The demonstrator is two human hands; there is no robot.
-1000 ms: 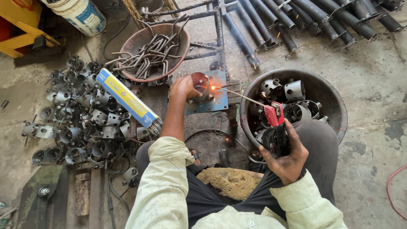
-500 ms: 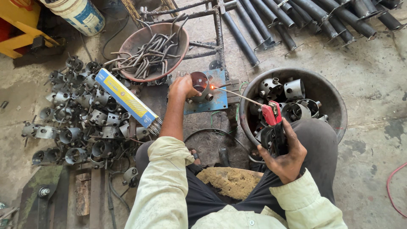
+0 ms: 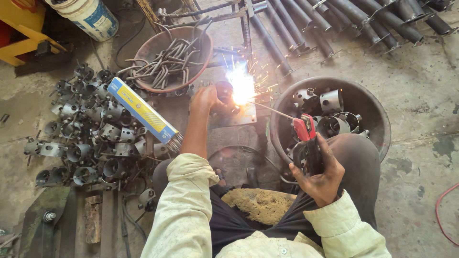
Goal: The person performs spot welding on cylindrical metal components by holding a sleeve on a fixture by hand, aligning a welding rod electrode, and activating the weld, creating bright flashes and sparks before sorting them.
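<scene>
Head view, arc welding on a workshop floor. The left hand (image 3: 204, 99) is closed around a short steel tube piece (image 3: 224, 90), holding it on a small steel plate (image 3: 237, 116) that lies on the floor between two pans. The right hand (image 3: 321, 177) is clenched on a red-jawed electrode holder (image 3: 306, 138), whose thin welding rod (image 3: 272, 110) reaches to the bright arc (image 3: 241, 85) at the tube's right side; sparks scatter toward the plate's far edge. The tube piece is judged rigid, fairly light for one hand, hard-edged, and hot near the weld, so the grip belongs on its left wall, away from the arc. The rod looks slender and springy, best steered from the holder's handle. Off the plate's right edge stands a round pan (image 3: 373, 112) of similar tube pieces; beyond its far left corner, a rusty pan (image 3: 149, 51) of bent rods. A blue-and-yellow electrode box (image 3: 142, 112) rests on a heap of finished pieces (image 3: 86, 138) at left.
</scene>
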